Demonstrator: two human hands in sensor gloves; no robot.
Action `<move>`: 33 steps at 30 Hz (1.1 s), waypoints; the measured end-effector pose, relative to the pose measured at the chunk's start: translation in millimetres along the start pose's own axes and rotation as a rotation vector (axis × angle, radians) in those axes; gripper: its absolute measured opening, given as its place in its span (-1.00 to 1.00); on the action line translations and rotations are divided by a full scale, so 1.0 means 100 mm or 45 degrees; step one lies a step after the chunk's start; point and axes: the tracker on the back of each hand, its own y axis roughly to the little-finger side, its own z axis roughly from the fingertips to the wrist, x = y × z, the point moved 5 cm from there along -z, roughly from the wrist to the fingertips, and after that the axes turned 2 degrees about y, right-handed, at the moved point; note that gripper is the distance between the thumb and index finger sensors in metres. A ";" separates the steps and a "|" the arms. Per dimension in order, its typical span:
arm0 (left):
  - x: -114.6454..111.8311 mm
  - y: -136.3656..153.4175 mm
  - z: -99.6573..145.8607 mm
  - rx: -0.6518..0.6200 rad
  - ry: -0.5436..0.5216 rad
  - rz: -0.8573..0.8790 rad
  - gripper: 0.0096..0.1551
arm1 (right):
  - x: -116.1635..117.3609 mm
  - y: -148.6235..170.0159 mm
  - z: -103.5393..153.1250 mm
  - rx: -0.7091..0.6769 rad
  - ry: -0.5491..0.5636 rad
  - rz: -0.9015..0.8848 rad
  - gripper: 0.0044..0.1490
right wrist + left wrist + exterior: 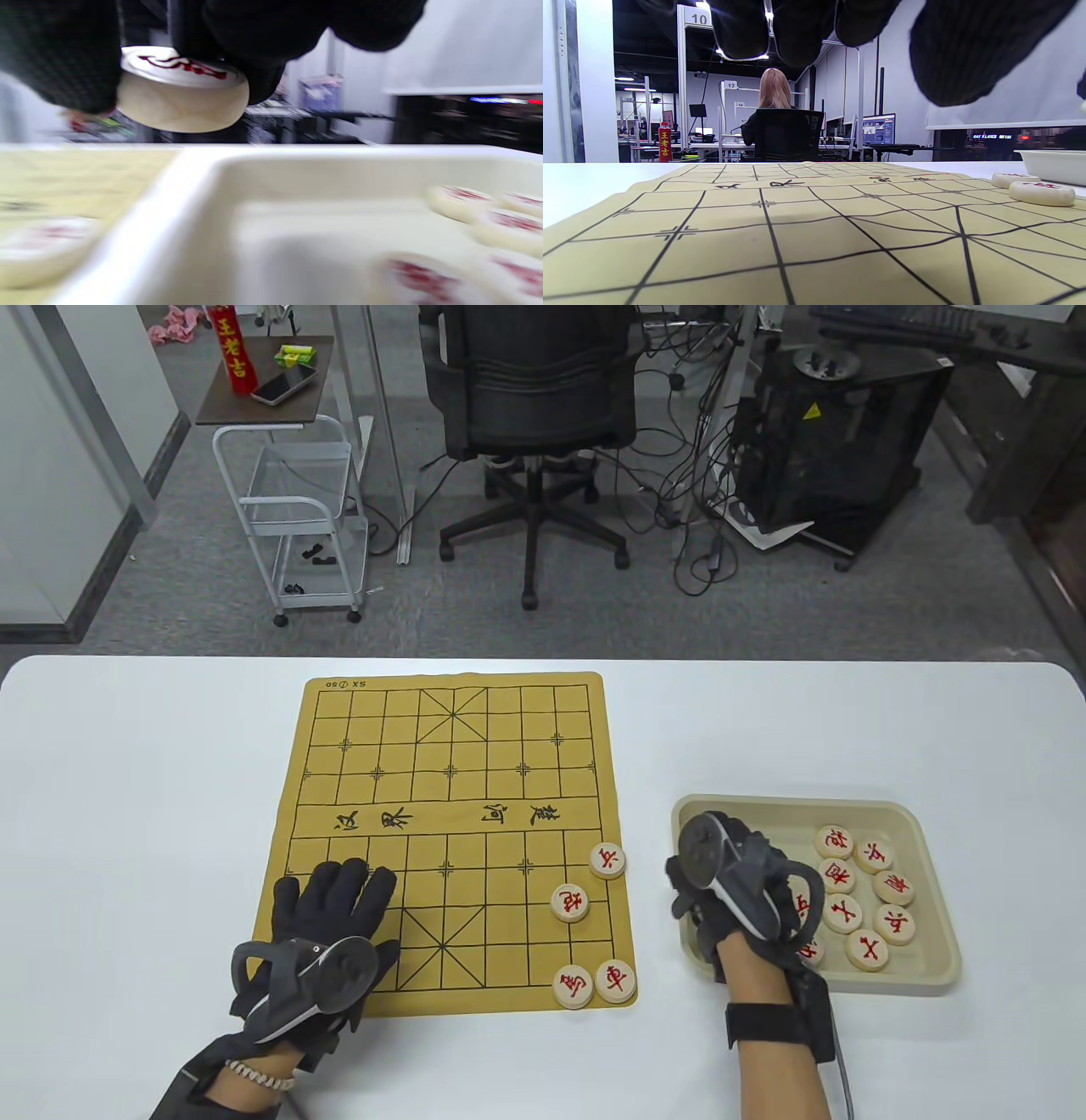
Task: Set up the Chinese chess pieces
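A tan Chinese chess board mat (pixel 450 780) lies on the white table. Several round cream pieces with red characters sit near its right edge, one of them in the near right corner (pixel 616 981). A cream tray (pixel 899 814) to the right of the mat holds several more red pieces (pixel 874 891). My right hand (pixel 730 891) is over the tray's left part and pinches one red piece (pixel 182 89) in its fingertips, lifted above the tray. My left hand (pixel 339 916) rests flat, fingers spread, on the mat's near left corner, holding nothing.
The tray's left rim (pixel 140 220) stands between the lifted piece and the mat. Two pieces (pixel 1041 192) lie low on the mat in the left wrist view. Beyond the table's far edge stand an office chair (pixel 530 398) and a white cart (pixel 297 517).
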 end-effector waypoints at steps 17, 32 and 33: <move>-0.05 -0.23 0.02 -0.117 0.165 0.491 -0.01 | 0.09 -1.64 1.21 -0.686 0.158 -0.109 -0.08; -0.34 -0.40 -0.08 -0.008 0.347 1.096 -0.20 | 0.14 -1.82 1.37 -0.800 0.126 -0.179 -0.06; -0.33 -0.36 -0.08 -0.004 0.341 1.077 -0.20 | 0.16 -1.78 1.35 -0.805 0.108 -0.185 -0.09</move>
